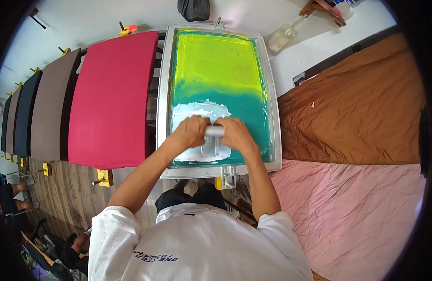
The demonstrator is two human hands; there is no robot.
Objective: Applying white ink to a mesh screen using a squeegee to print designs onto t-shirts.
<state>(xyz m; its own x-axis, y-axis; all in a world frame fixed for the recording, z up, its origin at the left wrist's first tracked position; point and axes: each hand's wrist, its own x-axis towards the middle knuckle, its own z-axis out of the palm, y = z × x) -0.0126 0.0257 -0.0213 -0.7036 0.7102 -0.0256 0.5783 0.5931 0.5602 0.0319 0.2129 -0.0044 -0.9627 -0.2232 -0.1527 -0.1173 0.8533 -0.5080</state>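
A metal-framed printing screen (273,117) lies in front of me, its mesh yellow-green at the far end and teal nearer me. White ink (197,111) is spread over the near part of the mesh. My left hand (190,132) and my right hand (235,134) both grip the grey handle of a squeegee (215,131), side by side. The squeegee's blade rests in the white ink near the screen's front edge, mostly hidden by my hands.
A red padded board (110,100) lies left of the screen, with brown and dark boards (49,107) beyond it, held by yellow clamps (105,177). Brown fabric (361,107) and pink fabric (356,210) cover the right side. A plastic bottle (281,37) lies at the far right.
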